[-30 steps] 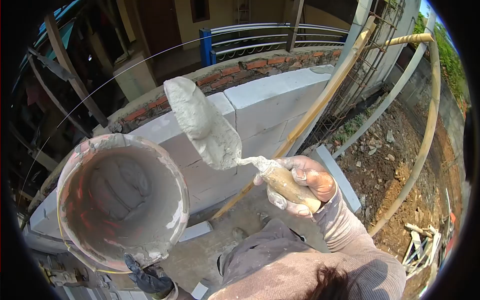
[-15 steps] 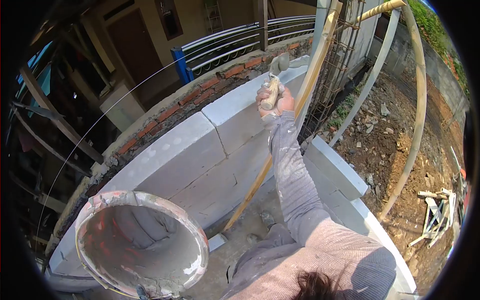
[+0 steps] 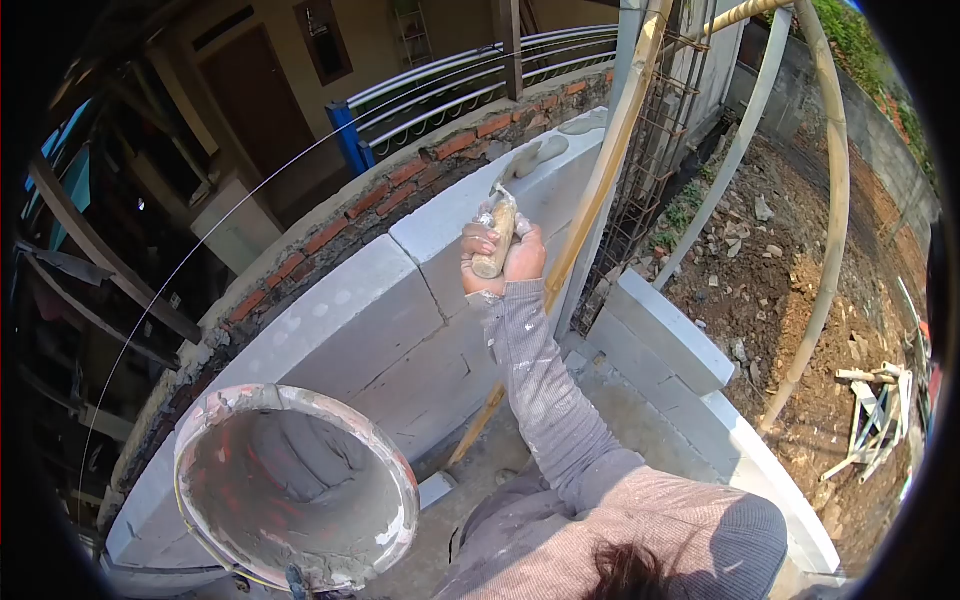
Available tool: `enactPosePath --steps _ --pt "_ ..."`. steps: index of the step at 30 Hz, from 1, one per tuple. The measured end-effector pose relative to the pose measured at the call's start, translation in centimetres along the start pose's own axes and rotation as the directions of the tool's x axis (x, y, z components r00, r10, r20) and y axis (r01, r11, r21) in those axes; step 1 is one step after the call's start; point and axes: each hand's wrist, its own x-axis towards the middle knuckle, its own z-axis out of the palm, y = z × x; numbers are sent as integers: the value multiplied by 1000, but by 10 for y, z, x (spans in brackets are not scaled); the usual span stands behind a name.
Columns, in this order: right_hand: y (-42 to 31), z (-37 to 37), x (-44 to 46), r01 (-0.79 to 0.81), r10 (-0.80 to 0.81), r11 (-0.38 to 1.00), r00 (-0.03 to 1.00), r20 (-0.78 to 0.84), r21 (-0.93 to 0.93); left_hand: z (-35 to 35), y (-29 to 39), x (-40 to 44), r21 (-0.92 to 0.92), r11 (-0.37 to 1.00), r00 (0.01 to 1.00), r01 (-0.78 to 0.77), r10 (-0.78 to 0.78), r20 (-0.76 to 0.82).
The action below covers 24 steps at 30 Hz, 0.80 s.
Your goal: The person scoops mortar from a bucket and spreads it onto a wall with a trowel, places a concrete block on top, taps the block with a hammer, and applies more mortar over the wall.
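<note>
1. Head view: the trowel (image 3: 494, 248) is above the middle of the frame, its wooden handle pointing down toward the person and its far end at the wall top; blade and mortar are hard to tell apart.
2. Right hand (image 3: 522, 264) is wrapped firmly round the handle, thumb along one side, probably to steady the blade.
3. Mortar (image 3: 582, 123) lies on the wall's top face, upper centre-right.
4. Block wall (image 3: 330, 300) curves from lower left to upper right, its flat top giving the mortar a bed.
5. Bucket (image 3: 265, 397) sits lower left, mouth toward the camera, likely kept close for easy reach.
6. Left hand (image 3: 296, 578) shows only as a dark tip at the bucket's lower rim; I cannot tell whether it grips.
7. Wooden pole (image 3: 624, 105) slants past the wall, upper right.
</note>
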Motion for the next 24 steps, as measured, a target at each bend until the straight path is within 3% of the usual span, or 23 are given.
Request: enactPosePath --steps 1,3,4,5,7,9,11,13,15,17,22,23,24 --pt "3 -1 -2 -1 1 1000 1000 3 -3 0 -5 0 -4 1000 1000 0 0 -3" --pt "4 -10 -9 -69 63 973 997 -34 -219 -5 -10 0 59 979 980 -196 195 28" --pt "-9 -18 -3 -176 165 949 984 -62 -261 -13 -60 -36 -233 946 974 226 -215 72" --pt "-18 -10 -4 -180 168 946 983 -68 -271 -7 -53 -36 -174 963 978 207 -202 50" --pt "-37 12 -14 -274 223 684 961 -163 -676 0 -48 -43 -137 968 978 210 -210 15" --pt "-67 35 -14 -251 131 401 968 -216 -881 5 -58 -60 -145 952 962 270 -273 0" --pt "-106 67 -3 -261 163 97 956 -243 -960 10 -73 -82 -169 922 936 347 -351 7" --pt "-123 105 4 -204 -59 -310 979 -196 -928 18 -87 -106 -203 883 903 424 -428 26" --pt "-141 134 20 -277 -194 -507 959 -205 -816 30 -96 -125 -235 842 872 485 -487 55" --pt "-140 137 27 -284 -215 -521 956 -198 -805 43 -104 -137 -268 814 854 516 -513 88" --pt "-90 72 37 -320 -559 -530 828 40 -785 70 -122 -160 -334 775 842 537 -516 157" --pt "-123 48 49 -165 -221 -944 959 178 -284 74 -124 -165 -339 771 841 539 -515 165" --pt "-120 39 46 -171 -216 -956 960 178 -240 78 -126 -168 -345 767 840 541 -514 175"
